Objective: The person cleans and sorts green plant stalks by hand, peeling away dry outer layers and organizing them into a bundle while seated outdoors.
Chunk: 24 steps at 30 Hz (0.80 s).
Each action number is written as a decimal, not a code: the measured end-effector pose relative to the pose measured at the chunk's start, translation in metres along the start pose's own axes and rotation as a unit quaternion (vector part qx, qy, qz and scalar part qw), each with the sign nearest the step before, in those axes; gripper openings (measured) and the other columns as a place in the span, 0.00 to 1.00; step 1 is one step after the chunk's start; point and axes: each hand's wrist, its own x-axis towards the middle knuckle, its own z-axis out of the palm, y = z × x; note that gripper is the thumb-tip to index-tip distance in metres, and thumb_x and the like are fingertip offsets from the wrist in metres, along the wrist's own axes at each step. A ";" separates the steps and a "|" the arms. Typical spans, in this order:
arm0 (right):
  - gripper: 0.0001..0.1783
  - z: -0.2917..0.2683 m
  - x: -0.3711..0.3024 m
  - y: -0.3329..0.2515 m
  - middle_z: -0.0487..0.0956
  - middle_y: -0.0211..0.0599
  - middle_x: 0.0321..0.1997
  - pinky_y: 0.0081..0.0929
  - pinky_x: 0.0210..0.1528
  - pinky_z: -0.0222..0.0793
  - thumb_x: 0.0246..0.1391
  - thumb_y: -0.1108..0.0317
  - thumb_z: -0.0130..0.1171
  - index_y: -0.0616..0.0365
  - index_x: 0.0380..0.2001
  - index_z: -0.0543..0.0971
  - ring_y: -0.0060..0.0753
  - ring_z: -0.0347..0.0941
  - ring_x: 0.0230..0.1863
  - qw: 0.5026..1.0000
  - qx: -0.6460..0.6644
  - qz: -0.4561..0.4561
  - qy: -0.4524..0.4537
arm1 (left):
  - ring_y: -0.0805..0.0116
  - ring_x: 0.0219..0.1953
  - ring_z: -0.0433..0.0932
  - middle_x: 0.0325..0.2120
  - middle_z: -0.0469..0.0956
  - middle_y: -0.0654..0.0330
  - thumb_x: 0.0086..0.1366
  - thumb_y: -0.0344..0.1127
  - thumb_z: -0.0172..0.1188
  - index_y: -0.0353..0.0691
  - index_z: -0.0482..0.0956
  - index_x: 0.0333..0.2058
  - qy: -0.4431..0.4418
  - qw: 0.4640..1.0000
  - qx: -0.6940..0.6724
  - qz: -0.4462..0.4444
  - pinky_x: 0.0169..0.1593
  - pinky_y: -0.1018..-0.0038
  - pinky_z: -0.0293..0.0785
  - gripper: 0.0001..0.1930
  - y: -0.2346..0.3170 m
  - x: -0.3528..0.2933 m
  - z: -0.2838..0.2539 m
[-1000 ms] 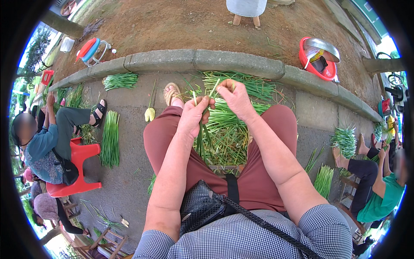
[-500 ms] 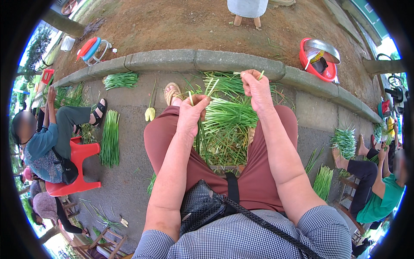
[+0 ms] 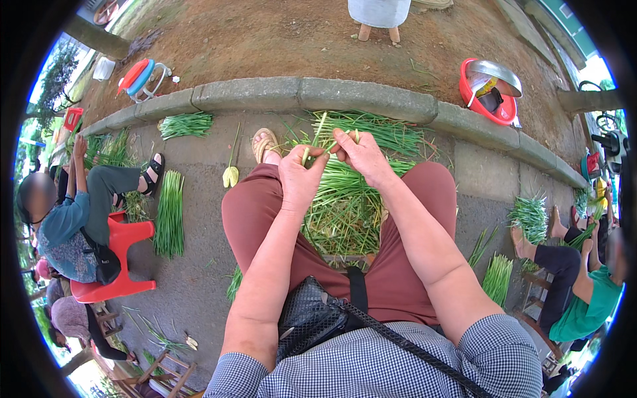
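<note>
My left hand is closed, thumb and fingers pinching thin green stalks that look like garlic scapes or chives; one stands up past the fingertips. Just to its right, my right hand is also closed, with a pale green stalk end showing by the fingers. The fingertips of both hands nearly meet. Below them, between my knees, a heap of green stalks lies over tangled loose trimmings. More long stalks lie beyond, against the kerb.
A stone kerb curves across ahead, with bare soil behind it. A red basin with a metal lid sits there. Stalk bundles lie at left and right. People sit on both sides, one on a red plastic chair.
My right hand has come down and left from high on the right to meet my left hand. The left hand has shifted only slightly.
</note>
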 end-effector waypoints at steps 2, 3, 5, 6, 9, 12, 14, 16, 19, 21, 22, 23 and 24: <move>0.21 0.000 0.002 0.002 0.70 0.24 0.18 0.16 0.20 0.54 0.59 0.55 0.47 0.61 0.24 0.77 0.14 0.58 0.18 1.000 -0.005 -0.011 -0.011 | 0.82 0.26 0.69 0.23 0.75 0.67 0.54 0.30 0.62 0.34 0.78 0.28 -0.011 1.000 0.019 0.007 0.30 0.83 0.64 0.06 -0.001 -0.001 -0.001; 0.20 -0.001 0.002 0.003 0.70 0.24 0.18 0.15 0.20 0.54 0.60 0.56 0.47 0.61 0.24 0.77 0.14 0.58 0.18 1.000 -0.007 -0.016 -0.016 | 0.82 0.26 0.69 0.23 0.75 0.66 0.54 0.30 0.62 0.34 0.78 0.28 -0.018 0.998 -0.046 -0.048 0.31 0.83 0.64 0.06 -0.002 0.000 -0.001; 0.19 -0.002 -0.002 -0.005 0.70 0.24 0.18 0.15 0.20 0.54 0.61 0.58 0.45 0.61 0.25 0.76 0.14 0.57 0.18 0.999 0.006 -0.016 -0.051 | 0.80 0.26 0.70 0.24 0.76 0.66 0.54 0.30 0.62 0.33 0.78 0.29 -0.029 0.971 -0.175 -0.158 0.31 0.83 0.64 0.06 0.000 0.001 -0.005; 0.19 -0.002 -0.003 -0.008 0.70 0.24 0.19 0.15 0.20 0.54 0.61 0.59 0.45 0.61 0.25 0.76 0.14 0.57 0.18 0.997 0.012 -0.015 -0.068 | 0.80 0.21 0.68 0.23 0.75 0.66 0.55 0.29 0.62 0.33 0.78 0.30 -0.037 0.959 -0.201 -0.196 0.26 0.85 0.62 0.06 0.001 0.002 -0.008; 0.16 -0.006 -0.004 -0.009 0.71 0.25 0.20 0.17 0.22 0.58 0.60 0.62 0.45 0.62 0.27 0.76 0.15 0.60 0.19 0.997 -0.022 -0.035 -0.069 | 0.83 0.15 0.63 0.22 0.75 0.66 0.56 0.30 0.62 0.35 0.77 0.30 -0.080 0.921 -0.288 -0.249 0.19 0.85 0.56 0.06 -0.001 0.001 -0.012; 0.16 -0.012 -0.003 -0.007 0.71 0.24 0.21 0.13 0.20 0.54 0.60 0.60 0.45 0.62 0.33 0.76 0.11 0.58 0.19 0.976 -0.130 -0.139 -0.101 | 0.84 0.12 0.59 0.21 0.75 0.65 0.56 0.31 0.62 0.37 0.77 0.29 -0.076 0.897 -0.342 -0.271 0.14 0.85 0.51 0.05 -0.008 0.003 -0.012; 0.15 -0.014 -0.003 -0.008 0.72 0.24 0.20 0.15 0.22 0.55 0.59 0.61 0.47 0.61 0.32 0.78 0.12 0.60 0.20 0.968 -0.165 -0.165 -0.093 | 0.83 0.12 0.60 0.21 0.75 0.65 0.56 0.31 0.62 0.37 0.77 0.29 -0.076 0.889 -0.350 -0.286 0.14 0.85 0.53 0.05 -0.007 0.003 -0.015; 0.14 -0.017 -0.003 -0.008 0.72 0.24 0.19 0.16 0.22 0.56 0.57 0.62 0.50 0.61 0.30 0.79 0.12 0.61 0.21 0.968 -0.182 -0.163 -0.061 | 0.83 0.12 0.61 0.21 0.75 0.65 0.56 0.30 0.62 0.37 0.77 0.29 -0.075 0.885 -0.356 -0.292 0.14 0.85 0.54 0.04 -0.006 0.003 -0.015; 0.14 -0.022 0.002 -0.003 0.73 0.25 0.18 0.16 0.22 0.56 0.54 0.60 0.55 0.61 0.27 0.80 0.13 0.61 0.20 0.982 -0.142 -0.116 0.033 | 0.83 0.12 0.61 0.21 0.75 0.66 0.55 0.29 0.63 0.38 0.77 0.28 -0.065 0.886 -0.357 -0.287 0.15 0.85 0.54 0.04 -0.005 0.004 -0.014; 0.14 -0.024 0.005 -0.001 0.73 0.25 0.17 0.16 0.20 0.54 0.52 0.58 0.59 0.60 0.26 0.80 0.12 0.60 0.18 0.988 -0.065 -0.084 0.113 | 0.83 0.12 0.61 0.20 0.74 0.66 0.54 0.29 0.64 0.38 0.77 0.28 -0.054 0.890 -0.353 -0.284 0.15 0.85 0.55 0.04 -0.004 0.004 -0.013; 0.16 -0.023 0.003 -0.003 0.72 0.25 0.17 0.15 0.17 0.50 0.51 0.55 0.60 0.59 0.26 0.79 0.10 0.57 0.15 0.986 -0.020 -0.090 0.136 | 0.84 0.12 0.61 0.20 0.74 0.67 0.54 0.29 0.64 0.38 0.77 0.28 -0.051 0.894 -0.348 -0.278 0.15 0.85 0.55 0.04 -0.004 0.003 -0.013; 0.17 -0.021 0.002 -0.003 0.72 0.25 0.17 0.15 0.16 0.49 0.52 0.53 0.59 0.59 0.27 0.79 0.10 0.56 0.15 0.988 0.010 -0.083 0.128 | 0.84 0.13 0.61 0.19 0.74 0.68 0.54 0.29 0.64 0.38 0.77 0.28 -0.048 0.897 -0.343 -0.273 0.15 0.85 0.55 0.04 -0.004 0.003 -0.012; 0.18 -0.018 0.002 -0.003 0.72 0.25 0.17 0.15 0.15 0.47 0.52 0.52 0.59 0.59 0.28 0.78 0.09 0.54 0.14 0.989 0.041 -0.077 0.121 | 0.84 0.13 0.61 0.19 0.73 0.68 0.54 0.28 0.64 0.38 0.77 0.28 -0.045 0.901 -0.338 -0.267 0.15 0.85 0.55 0.04 -0.004 0.003 -0.011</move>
